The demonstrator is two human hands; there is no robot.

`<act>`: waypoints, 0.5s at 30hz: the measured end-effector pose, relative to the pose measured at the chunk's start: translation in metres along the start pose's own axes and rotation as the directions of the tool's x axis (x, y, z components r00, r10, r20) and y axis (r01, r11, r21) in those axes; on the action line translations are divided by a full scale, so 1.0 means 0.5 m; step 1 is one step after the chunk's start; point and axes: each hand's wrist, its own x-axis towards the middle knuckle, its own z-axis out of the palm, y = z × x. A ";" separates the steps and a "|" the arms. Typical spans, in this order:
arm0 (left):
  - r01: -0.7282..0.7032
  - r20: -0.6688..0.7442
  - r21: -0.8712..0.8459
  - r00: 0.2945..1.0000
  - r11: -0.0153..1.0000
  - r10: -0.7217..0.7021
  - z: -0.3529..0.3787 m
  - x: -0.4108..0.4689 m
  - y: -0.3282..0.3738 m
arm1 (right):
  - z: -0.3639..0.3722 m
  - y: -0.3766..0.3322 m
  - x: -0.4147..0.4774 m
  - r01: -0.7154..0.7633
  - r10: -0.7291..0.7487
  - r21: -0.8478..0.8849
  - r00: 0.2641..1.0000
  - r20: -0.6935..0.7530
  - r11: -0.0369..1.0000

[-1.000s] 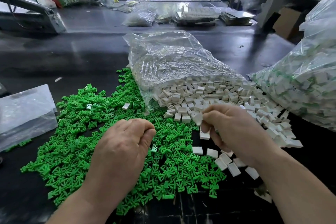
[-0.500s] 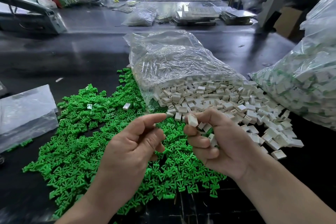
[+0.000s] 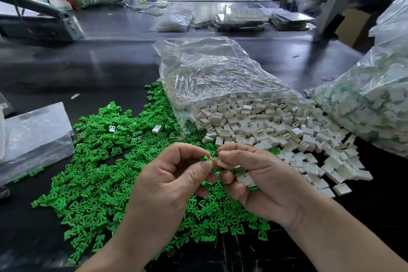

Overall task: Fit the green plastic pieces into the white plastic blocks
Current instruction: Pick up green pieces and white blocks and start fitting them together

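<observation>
On the dark bench (image 3: 110, 62), biggest to smallest: a bulging bag (image 3: 375, 106) at far right, which looks full of white parts with green showing. Mid-bench, a clear bag (image 3: 209, 77) lies on its side and spills white blocks (image 3: 265, 121) toward the near right. Left of it is a loose heap of green pieces (image 3: 92, 161), touching the block spill at the bag mouth.

Both hands are raised over the near edge of the green heap, fingertips almost meeting.
- left hand (image 3: 167, 185): fingers curled, thumb and forefinger pinching one green piece (image 3: 204, 158).
- right hand (image 3: 260, 183): curled round a few spares in the palm, with one white block (image 3: 223, 164) nipped at the tips.

The piece and the block are just apart, not mated yet.

Handling, my read:
- Both parts are tiny, near weightless, rigid moulded plastic with smooth faces, so they're easy to flick out of a pinch.
- The green legs look thin and would probably bend or snap if forced in skewed.
- Hold the green piece by its wide end and leave the narrow end free.
- Hold the block by its flat sides with the slot uncovered, then push straight in.
</observation>
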 end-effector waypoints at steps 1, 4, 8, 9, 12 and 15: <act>0.001 -0.002 0.001 1.000 1.000 -0.001 -0.001 0.000 0.001 | 0.000 -0.001 0.000 0.004 -0.004 -0.002 1.000 -0.002 1.000; -0.008 -0.004 0.037 1.000 0.999 0.008 -0.005 -0.002 0.001 | -0.002 -0.004 -0.002 0.009 -0.009 0.005 1.000 0.006 1.000; 0.003 -0.007 0.036 1.000 0.999 -0.003 -0.006 -0.002 -0.001 | -0.005 -0.006 -0.006 0.016 -0.017 0.003 0.999 0.046 1.000; 0.012 -0.014 0.021 1.000 1.000 -0.012 -0.006 -0.001 -0.001 | -0.004 -0.007 -0.008 0.017 -0.017 0.002 0.998 0.057 1.000; 0.020 -0.031 0.019 0.999 1.000 -0.020 -0.007 -0.001 0.001 | -0.001 -0.008 -0.013 0.002 -0.004 0.019 0.996 0.087 1.000; 0.014 -0.021 0.012 1.000 1.000 -0.014 -0.008 -0.003 0.005 | 0.002 -0.007 -0.016 0.012 -0.011 -0.005 0.993 0.117 1.000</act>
